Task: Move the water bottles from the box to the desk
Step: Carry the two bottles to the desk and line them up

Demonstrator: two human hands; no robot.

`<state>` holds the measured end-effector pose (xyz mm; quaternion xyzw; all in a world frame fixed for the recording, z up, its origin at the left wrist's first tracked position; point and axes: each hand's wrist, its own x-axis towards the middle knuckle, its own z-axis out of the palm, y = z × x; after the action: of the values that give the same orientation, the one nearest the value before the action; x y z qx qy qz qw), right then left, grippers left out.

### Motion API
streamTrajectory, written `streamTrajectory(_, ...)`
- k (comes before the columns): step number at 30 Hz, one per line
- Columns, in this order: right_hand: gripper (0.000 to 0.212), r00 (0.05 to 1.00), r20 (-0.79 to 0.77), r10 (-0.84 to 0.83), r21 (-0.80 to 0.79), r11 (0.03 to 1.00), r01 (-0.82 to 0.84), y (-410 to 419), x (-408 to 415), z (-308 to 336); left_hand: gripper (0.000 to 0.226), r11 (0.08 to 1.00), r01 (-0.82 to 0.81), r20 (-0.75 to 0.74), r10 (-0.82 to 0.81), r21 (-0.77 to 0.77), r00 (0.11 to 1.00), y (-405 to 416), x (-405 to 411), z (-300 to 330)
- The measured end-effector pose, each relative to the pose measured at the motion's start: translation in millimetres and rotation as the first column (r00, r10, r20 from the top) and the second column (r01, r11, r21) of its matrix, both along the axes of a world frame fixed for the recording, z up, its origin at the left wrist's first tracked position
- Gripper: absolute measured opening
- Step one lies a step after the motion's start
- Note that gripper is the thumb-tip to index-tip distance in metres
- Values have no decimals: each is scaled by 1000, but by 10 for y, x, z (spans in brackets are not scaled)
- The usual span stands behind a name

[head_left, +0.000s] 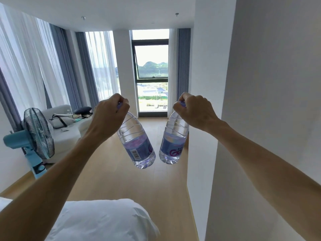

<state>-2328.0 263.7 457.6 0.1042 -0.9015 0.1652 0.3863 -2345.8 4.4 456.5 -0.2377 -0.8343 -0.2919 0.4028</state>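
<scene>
Two bare forearms are showing in the head view, both uncovered from the lower edges of the picture up to the wrists. No sleeve, cuff, watch, bracelet or glove is appearing on either arm. The left hand [111, 110] is wearing no ring that can be seen, and the right hand [195, 111] is likewise showing plain knuckles. The forearms are looking slim and long, widening toward the camera through the wide-angle lens. Tendons are standing out faintly at both wrists. Fingernails are hidden from view.
</scene>
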Motion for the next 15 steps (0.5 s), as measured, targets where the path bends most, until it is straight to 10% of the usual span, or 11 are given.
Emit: streamTrajectory(15,31,994,-43,103,-14,994,-104,538,-3181,-82,24,997,-77,17,77,-16,997,520,-2833,79)
